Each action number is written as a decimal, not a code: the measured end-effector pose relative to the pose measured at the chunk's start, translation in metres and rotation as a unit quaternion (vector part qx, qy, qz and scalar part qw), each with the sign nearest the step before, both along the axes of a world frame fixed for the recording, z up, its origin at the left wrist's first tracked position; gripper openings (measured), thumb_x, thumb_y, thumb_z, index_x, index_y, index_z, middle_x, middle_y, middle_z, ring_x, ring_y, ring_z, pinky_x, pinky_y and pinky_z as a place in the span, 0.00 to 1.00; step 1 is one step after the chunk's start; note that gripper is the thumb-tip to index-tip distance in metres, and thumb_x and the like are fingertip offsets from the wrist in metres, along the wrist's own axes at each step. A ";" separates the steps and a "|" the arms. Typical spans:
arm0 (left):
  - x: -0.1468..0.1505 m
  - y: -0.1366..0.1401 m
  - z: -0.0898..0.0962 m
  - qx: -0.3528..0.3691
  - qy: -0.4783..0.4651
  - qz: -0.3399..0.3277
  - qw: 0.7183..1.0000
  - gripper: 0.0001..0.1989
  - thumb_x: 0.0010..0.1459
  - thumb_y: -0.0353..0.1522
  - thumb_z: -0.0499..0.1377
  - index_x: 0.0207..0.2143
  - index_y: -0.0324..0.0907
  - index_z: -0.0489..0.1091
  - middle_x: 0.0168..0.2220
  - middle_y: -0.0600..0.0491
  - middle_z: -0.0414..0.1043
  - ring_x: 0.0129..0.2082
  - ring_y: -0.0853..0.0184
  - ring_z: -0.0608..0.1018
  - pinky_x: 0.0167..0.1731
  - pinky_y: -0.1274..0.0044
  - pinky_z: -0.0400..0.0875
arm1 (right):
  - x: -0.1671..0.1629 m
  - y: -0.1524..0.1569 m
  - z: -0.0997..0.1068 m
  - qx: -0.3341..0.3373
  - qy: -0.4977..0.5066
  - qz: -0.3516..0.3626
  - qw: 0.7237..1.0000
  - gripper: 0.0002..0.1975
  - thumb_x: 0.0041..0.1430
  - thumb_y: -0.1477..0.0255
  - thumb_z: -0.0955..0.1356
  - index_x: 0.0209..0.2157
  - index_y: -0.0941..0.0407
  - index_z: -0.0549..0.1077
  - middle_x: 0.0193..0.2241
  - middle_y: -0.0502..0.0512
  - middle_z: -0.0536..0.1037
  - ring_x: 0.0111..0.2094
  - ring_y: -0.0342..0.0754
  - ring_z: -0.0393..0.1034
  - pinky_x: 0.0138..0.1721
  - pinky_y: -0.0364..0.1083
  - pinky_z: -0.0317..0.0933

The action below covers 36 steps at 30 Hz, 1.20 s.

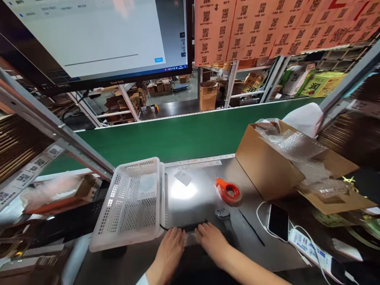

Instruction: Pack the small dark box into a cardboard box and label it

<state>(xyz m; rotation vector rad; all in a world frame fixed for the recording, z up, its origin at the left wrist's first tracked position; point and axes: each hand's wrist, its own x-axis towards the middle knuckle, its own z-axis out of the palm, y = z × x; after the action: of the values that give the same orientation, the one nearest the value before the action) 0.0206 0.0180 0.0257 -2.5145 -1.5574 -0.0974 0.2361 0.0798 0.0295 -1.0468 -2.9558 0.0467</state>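
Note:
My left hand [171,250] lies at the front of the metal worktop [190,204], beside the near right corner of a white perforated plastic basket [130,235]. Its fingers are laid out forward, with the thumb hidden. Opposite it, my right hand [214,243] rests with fingers forward near a grey handheld scanner [223,213]. A dark strip [190,227] runs between the fingertips of both hands; what it is I cannot make out. Beyond the scanner sits an orange tape dispenser [228,192]. A small paper slip [183,177] lies behind, right of the basket.
On the right stands an open cardboard box [264,166] with bubble wrap [292,144]. A phone [278,222], a power strip [310,249] with white cables and a thin black stick [251,227] lie nearby. A green conveyor belt [190,136] crosses behind, under a monitor [113,39].

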 end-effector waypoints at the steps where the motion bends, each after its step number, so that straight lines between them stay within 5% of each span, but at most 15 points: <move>1: 0.006 0.003 0.004 -0.034 0.018 0.017 0.999 0.21 0.55 0.24 0.67 0.53 0.38 0.77 0.49 0.45 0.81 0.47 0.58 0.82 0.44 0.69 0.84 | -0.005 -0.001 0.000 -0.009 -0.026 -0.011 1.000 0.15 0.64 0.79 0.68 0.52 0.61 0.77 0.47 0.64 0.81 0.48 0.57 0.76 0.54 0.55 0.70; 6: 0.028 0.017 0.015 -0.163 0.057 0.088 0.981 0.20 0.59 0.16 0.56 0.50 0.35 0.78 0.42 0.44 0.79 0.39 0.59 0.82 0.31 0.73 0.81 | -0.017 0.005 0.007 -0.066 -0.084 -0.012 0.994 0.15 0.64 0.81 0.67 0.50 0.64 0.79 0.47 0.67 0.81 0.49 0.59 0.76 0.57 0.60 0.68; 10: 0.024 0.016 0.016 -0.160 0.046 0.076 0.983 0.16 0.61 0.18 0.56 0.47 0.35 0.79 0.43 0.42 0.77 0.43 0.57 0.80 0.39 0.67 0.80 | -0.008 0.002 0.022 -0.076 -0.077 -0.010 0.994 0.20 0.64 0.78 0.68 0.57 0.65 0.75 0.53 0.69 0.79 0.54 0.60 0.74 0.60 0.60 0.67; 14: 0.015 0.007 0.021 -0.137 0.025 0.088 0.986 0.21 0.63 0.20 0.56 0.56 0.37 0.74 0.51 0.41 0.76 0.48 0.58 0.79 0.48 0.65 0.78 | 0.001 -0.015 0.041 -0.141 -0.033 -0.021 0.989 0.24 0.71 0.70 0.64 0.65 0.60 0.68 0.66 0.66 0.68 0.66 0.61 0.63 0.69 0.61 0.56; 18: 0.014 -0.003 0.026 -0.141 -0.001 0.108 0.984 0.22 0.64 0.23 0.58 0.60 0.34 0.71 0.47 0.41 0.80 0.48 0.55 0.81 0.50 0.64 0.78 | 0.001 -0.023 0.058 -0.232 -0.024 -0.042 0.971 0.35 0.74 0.56 0.60 0.68 0.69 0.62 0.67 0.75 0.63 0.70 0.63 0.57 0.74 0.64 0.40; 21: 0.020 -0.014 0.027 -0.147 -0.020 0.102 0.984 0.24 0.64 0.21 0.53 0.61 0.32 0.70 0.55 0.40 0.78 0.58 0.55 0.78 0.58 0.63 0.76 | 0.000 -0.020 0.063 -0.268 -0.030 -0.034 0.962 0.45 0.69 0.50 0.62 0.69 0.74 0.56 0.68 0.82 0.57 0.72 0.67 0.51 0.75 0.65 0.32; 25: 0.031 -0.025 0.027 -0.191 -0.035 0.110 0.975 0.23 0.70 0.33 0.53 0.63 0.31 0.68 0.62 0.37 0.73 0.63 0.52 0.74 0.64 0.59 0.70 | 0.001 -0.017 0.059 -0.271 -0.055 -0.018 0.961 0.50 0.63 0.48 0.67 0.69 0.77 0.56 0.69 0.84 0.52 0.72 0.70 0.48 0.75 0.65 0.31; 28: 0.037 -0.027 0.031 -0.244 -0.034 0.115 0.962 0.33 0.67 0.42 0.58 0.64 0.25 0.65 0.65 0.29 0.66 0.66 0.46 0.70 0.66 0.56 0.67 | 0.001 -0.015 0.050 -0.260 -0.069 0.000 0.963 0.51 0.61 0.49 0.70 0.68 0.78 0.57 0.69 0.84 0.52 0.72 0.70 0.49 0.76 0.63 0.32; 36: 0.043 -0.006 0.047 -0.342 -0.021 0.127 0.931 0.42 0.55 0.34 0.68 0.66 0.19 0.60 0.66 0.21 0.60 0.68 0.42 0.67 0.68 0.57 0.64 | -0.006 -0.011 0.039 -0.219 -0.129 0.013 0.967 0.48 0.58 0.58 0.74 0.69 0.72 0.58 0.71 0.79 0.54 0.72 0.68 0.52 0.75 0.64 0.33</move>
<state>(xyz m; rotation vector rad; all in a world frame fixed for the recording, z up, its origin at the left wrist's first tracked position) 0.0632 0.0123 0.0730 -2.7438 -2.2204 0.5186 0.2301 0.0687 0.0688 -1.1262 -3.2823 0.6391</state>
